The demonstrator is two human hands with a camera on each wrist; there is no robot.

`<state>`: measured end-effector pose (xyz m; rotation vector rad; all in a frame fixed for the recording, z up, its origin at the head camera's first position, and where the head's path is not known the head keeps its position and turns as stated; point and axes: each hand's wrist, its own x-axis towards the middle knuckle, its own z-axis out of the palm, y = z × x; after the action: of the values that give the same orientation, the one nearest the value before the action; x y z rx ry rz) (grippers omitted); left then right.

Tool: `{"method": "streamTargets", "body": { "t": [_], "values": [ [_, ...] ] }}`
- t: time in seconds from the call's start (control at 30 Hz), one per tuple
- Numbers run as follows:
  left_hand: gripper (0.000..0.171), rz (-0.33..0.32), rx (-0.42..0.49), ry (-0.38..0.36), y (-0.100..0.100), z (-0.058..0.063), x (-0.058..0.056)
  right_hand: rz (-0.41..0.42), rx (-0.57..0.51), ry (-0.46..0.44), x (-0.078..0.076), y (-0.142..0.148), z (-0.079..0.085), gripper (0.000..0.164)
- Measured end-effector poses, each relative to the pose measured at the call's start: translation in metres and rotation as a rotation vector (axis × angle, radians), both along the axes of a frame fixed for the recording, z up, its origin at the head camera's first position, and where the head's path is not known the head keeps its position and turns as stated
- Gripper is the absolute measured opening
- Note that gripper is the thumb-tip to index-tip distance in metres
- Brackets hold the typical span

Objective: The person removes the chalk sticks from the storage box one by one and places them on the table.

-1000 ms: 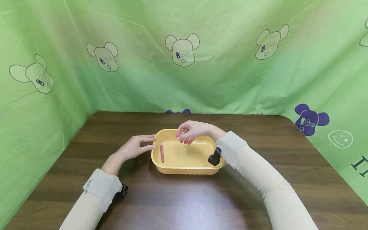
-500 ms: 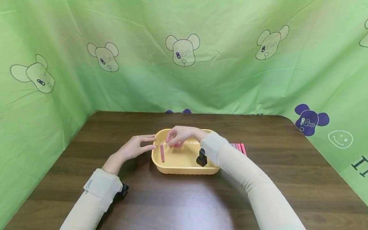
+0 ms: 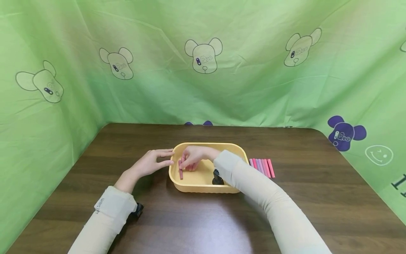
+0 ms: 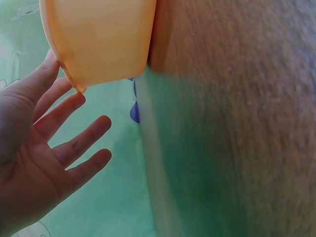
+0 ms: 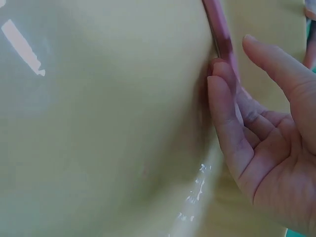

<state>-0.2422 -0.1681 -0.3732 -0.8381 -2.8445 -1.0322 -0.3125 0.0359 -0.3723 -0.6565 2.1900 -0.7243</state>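
A pale yellow plastic tub [image 3: 206, 189] with rounded corners stands on the table. Inside, near its left end, lies a thin pink stick [image 3: 181, 174]. My right hand [image 3: 193, 155] reaches down into the tub at this stick. Its fingertips [image 5: 219, 84] touch one side of the pink stick [image 5: 224, 37] in the right wrist view, while the thumb [image 5: 271, 59] stands apart from it. With fingers spread, my left hand [image 3: 147, 163] rests its fingertips at the tub's left rim. The thumb [image 4: 42, 76] and forefinger reach that rim in the left wrist view.
A row of several pink and purple sticks [image 3: 262, 167] lies just right of the tub on the dark wooden table [image 3: 177, 225]. Behind and beside the table hangs a green cloth [image 3: 152, 88]. A black wrist camera [image 3: 217, 178] overlaps the tub's front part.
My right hand has moved left and down inside the tub to the pink stick, uncovering the row of sticks at the right. My left hand has stayed at the rim.
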Motion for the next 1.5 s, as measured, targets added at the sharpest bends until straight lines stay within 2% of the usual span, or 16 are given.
{"method": "streamTargets", "body": {
  "t": [0.13, 0.5, 0.87, 1.1, 1.5],
  "values": [
    [0.045, -0.003, -0.003, 0.007, 0.000, 0.000, 0.000, -0.024, -0.003, 0.020, 0.001, -0.003, -0.003, 0.018],
    [0.044, 0.005, -0.004, -0.003, 0.001, 0.000, 0.000, 0.003, 0.022, 0.114, 0.005, -0.012, -0.006, 0.028],
    [0.044, 0.006, -0.007, -0.018, 0.001, 0.001, 0.001, -0.042, -0.025, 0.024, 0.006, -0.011, -0.008, 0.017],
    [0.044, 0.007, -0.016, -0.017, 0.001, 0.002, 0.002, -0.014, -0.042, -0.003, 0.002, -0.004, -0.008, 0.009],
    [0.044, 0.000, -0.002, -0.019, 0.000, 0.001, 0.001, -0.013, -0.120, -0.087, -0.005, 0.014, 0.003, 0.014]
  ]
}}
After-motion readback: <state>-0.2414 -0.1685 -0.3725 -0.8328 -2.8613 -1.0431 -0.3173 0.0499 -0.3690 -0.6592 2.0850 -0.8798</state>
